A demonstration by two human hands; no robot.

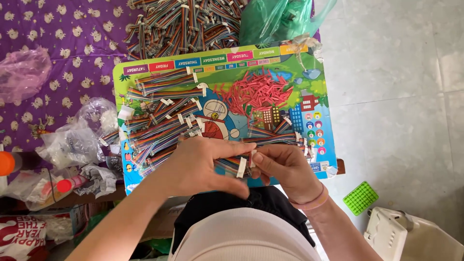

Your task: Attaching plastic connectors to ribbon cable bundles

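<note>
The purple patterned cloth [63, 53] covers the surface on the upper left, and pale floor tiles [401, 72] lie on the right. On the cloth, past the far edge of the table, sits a large heap of bundled rainbow wires [186, 21], with a green plastic bag [275, 19] just beside it. The small colourful cartoon-printed table [319, 116] stands in front of me. Its left half carries a stack of banded rainbow wire bundles [164, 116]; a pile of small red pieces [256, 92] lies near its far middle. Clear plastic bags [77, 140] rest left of the table, and a green studded pad [360, 197] lies on the floor at the right.

At the near edge of the table, my left hand [203, 166] and right hand [285, 169] meet over one rainbow wire bundle [232, 164]. My left grip is closed around the bundle. My right grip is pinched shut, thumb and fingers on a white paper strip [242, 167] at the bundle
</note>
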